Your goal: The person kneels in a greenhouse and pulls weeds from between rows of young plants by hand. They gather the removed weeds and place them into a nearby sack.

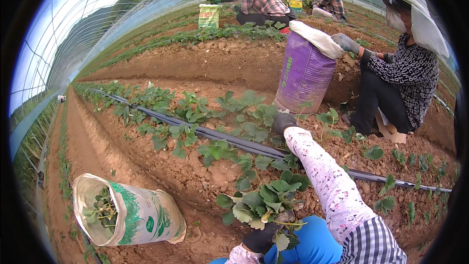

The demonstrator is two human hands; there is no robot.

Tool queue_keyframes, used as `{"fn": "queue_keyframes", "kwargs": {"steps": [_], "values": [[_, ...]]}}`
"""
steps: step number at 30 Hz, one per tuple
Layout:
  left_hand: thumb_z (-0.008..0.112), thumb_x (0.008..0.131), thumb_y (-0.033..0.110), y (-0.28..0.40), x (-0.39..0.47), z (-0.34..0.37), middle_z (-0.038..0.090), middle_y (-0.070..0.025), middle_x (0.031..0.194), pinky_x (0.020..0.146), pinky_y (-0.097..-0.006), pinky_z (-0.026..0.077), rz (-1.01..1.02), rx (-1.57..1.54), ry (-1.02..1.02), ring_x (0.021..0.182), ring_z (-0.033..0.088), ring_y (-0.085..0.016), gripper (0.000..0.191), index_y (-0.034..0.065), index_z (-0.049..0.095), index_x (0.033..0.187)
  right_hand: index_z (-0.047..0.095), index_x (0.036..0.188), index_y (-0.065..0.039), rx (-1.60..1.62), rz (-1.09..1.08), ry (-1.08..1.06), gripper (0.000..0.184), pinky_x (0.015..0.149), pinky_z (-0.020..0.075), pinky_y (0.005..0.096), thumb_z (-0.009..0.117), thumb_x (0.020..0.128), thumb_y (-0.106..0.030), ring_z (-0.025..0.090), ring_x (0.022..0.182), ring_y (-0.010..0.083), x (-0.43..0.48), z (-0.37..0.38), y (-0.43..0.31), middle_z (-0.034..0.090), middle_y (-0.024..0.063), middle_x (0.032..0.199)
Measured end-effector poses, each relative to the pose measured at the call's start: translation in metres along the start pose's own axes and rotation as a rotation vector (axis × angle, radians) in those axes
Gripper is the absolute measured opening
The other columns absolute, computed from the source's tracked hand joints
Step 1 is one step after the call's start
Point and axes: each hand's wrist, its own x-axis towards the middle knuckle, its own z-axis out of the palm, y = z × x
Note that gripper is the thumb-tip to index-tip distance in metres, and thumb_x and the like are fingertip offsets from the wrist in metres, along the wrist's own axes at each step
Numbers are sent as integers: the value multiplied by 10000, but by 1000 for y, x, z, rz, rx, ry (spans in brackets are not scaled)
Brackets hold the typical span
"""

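My left hand (pixel 261 237), in a dark glove, grips a bunch of cut strawberry leaves and stems (pixel 265 201) just above my knee in blue trousers. Stretched out over the raised bed, my gloved right hand (pixel 284 122) is among strawberry plants (pixel 256 113), close to the base of a purple woven sack (pixel 306 71). Its fingers are mostly hidden, so whether it holds a stem cannot be told. A black drip hose (pixel 234 141) crosses the bed beneath my right forearm. On the left, a white and green woven sack (pixel 146 212) leans open with plucked leaves (pixel 100 209) inside.
Across the bed a co-worker (pixel 403 66) squats, a gloved hand on the purple sack's rim. Farther back two more people (pixel 263 2) (pixel 329 0) crouch, near a yellow-green sack (pixel 209 16) and a yellow bucket (pixel 295 4). A soil furrow (pixel 121 161) runs along the left.
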Motion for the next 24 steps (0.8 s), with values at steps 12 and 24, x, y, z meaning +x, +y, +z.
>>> {"fn": "queue_keyframes", "kwargs": {"steps": [12,24], "values": [[529,896,188,-6,1,-5,593,-109,1032,770,-299,514,-55,-61,-28,900,607,-184,340,-28,508,1158,643,945,-49,231,-147,68,264,807,457,427,528,798,-235,599,906,340,-39,-3,-12,616,188,992],[546,872,151,30,6,18,586,-98,1074,794,-306,500,-42,97,3,943,584,-176,295,-19,551,1113,587,881,-113,109,-921,1,172,619,463,433,582,711,-131,581,717,313,-169,-12,-37,585,110,754]]}}
